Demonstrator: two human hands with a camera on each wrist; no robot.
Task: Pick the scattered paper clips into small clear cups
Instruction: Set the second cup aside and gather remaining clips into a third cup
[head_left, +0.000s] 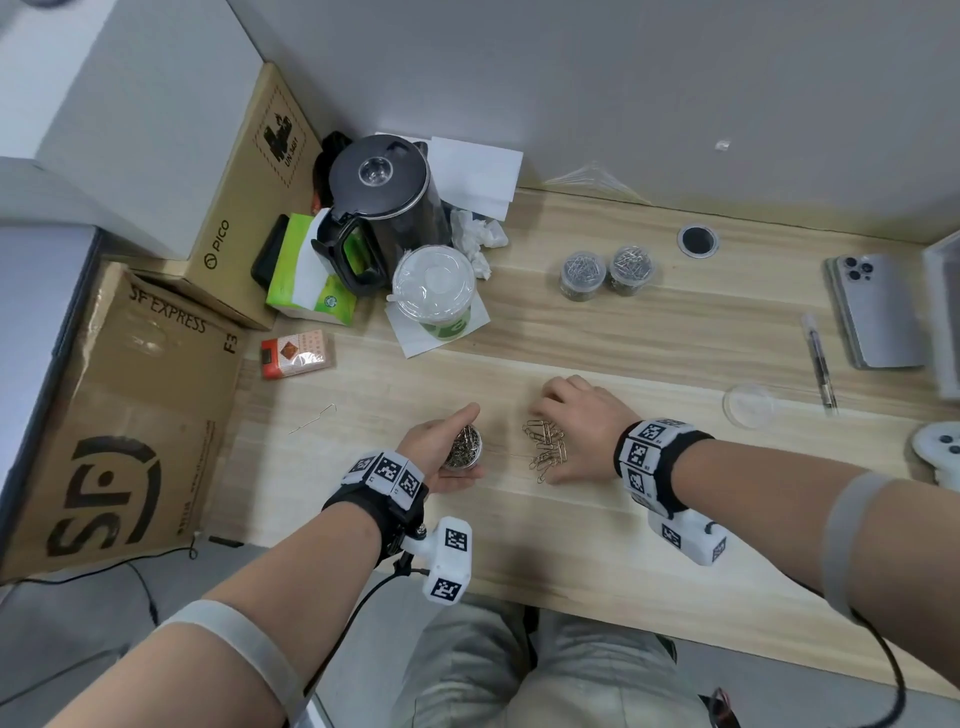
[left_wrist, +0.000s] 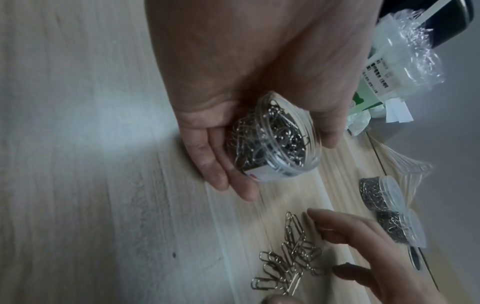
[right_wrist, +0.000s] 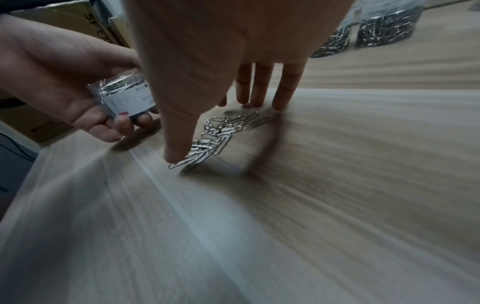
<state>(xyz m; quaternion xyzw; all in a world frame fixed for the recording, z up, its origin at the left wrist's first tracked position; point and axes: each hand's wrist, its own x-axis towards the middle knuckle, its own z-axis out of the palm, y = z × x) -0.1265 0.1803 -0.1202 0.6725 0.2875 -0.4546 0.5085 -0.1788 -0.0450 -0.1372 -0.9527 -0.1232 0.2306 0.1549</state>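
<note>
My left hand grips a small clear cup full of paper clips, tilted with its mouth toward the right, just above the wooden table. A heap of loose silver paper clips lies to its right. My right hand is spread over that heap, fingers straight, with thumb and fingertips touching the table around the clips. Two more clip-filled clear cups stand farther back.
A black kettle, a lidded drink cup, a tissue pack, cardboard boxes and a red packet crowd the left. A loose clear lid, a pen, a phone and a white controller lie right.
</note>
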